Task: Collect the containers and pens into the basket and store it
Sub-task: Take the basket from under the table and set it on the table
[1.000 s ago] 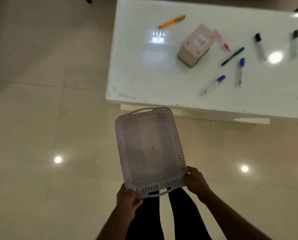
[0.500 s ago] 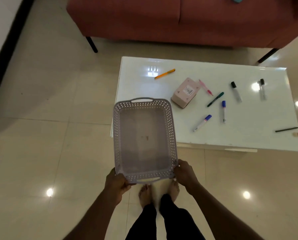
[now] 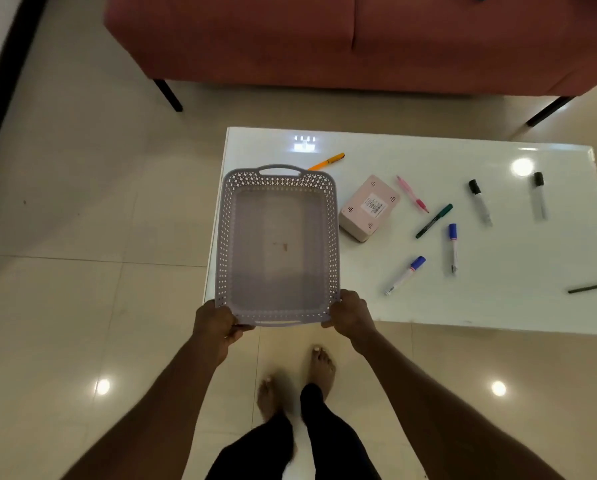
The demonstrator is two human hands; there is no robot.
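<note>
Head view shows both hands clamped on the near corners of the basket [image 3: 278, 247], left hand [image 3: 217, 323] at one corner, right hand [image 3: 350, 315] at the other. It is lilac plastic with perforated walls, empty, held over the bench's [image 3: 498, 306] left end. Beyond the right hand lie a pink container [image 3: 369, 207] and scattered pens: orange [image 3: 326, 161], pink [image 3: 413, 194], green [image 3: 434, 221], two blue-capped markers [image 3: 405, 275], two black-capped. Collection seems not yet begun; next, likely set the basket down, freeing a hand for picking.
</note>
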